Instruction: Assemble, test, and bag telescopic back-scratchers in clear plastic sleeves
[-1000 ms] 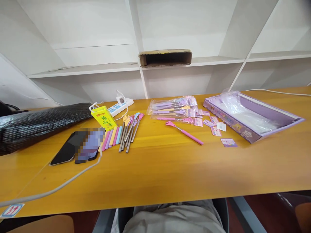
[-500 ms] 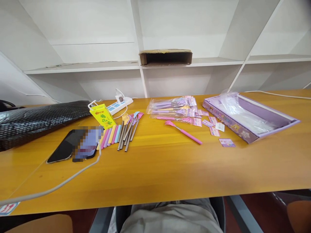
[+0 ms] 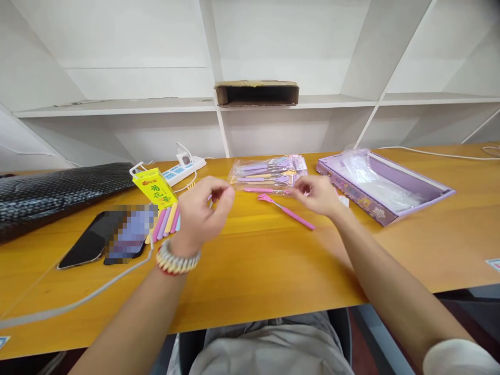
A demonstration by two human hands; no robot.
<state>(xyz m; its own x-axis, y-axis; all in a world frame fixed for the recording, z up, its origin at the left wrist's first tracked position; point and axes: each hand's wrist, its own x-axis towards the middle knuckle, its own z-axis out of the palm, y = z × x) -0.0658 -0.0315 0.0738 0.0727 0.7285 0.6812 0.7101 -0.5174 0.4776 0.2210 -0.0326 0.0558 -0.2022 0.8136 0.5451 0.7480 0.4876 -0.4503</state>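
Observation:
My left hand (image 3: 205,211), a coiled band on its wrist, hovers over the back scratcher pieces at the left. Its fingers are loosely bent and I see nothing in them. It hides most of the metal rods with hand-shaped heads; several coloured handles (image 3: 167,221) show beside it. My right hand (image 3: 317,194) is over the right end of the bagged back scratchers (image 3: 269,169), fingers half curled with a gap to the thumb, apparently holding nothing. It covers most of the small printed cards. Between the hands lies a pink back scratcher (image 3: 287,211), untouched.
An open purple box (image 3: 375,205) holding clear plastic stands at the right. To the left are a yellow drink carton (image 3: 155,188), a power strip (image 3: 185,169), two phones (image 3: 84,239), a white cable (image 3: 97,291) and a black wrapped bundle (image 3: 62,192). A cardboard box (image 3: 258,94) sits on the shelf.
Both my hands have come into view over the table, the left above the rods and the right beside the bagged scratchers. The view has shifted slightly; the objects lie as before.

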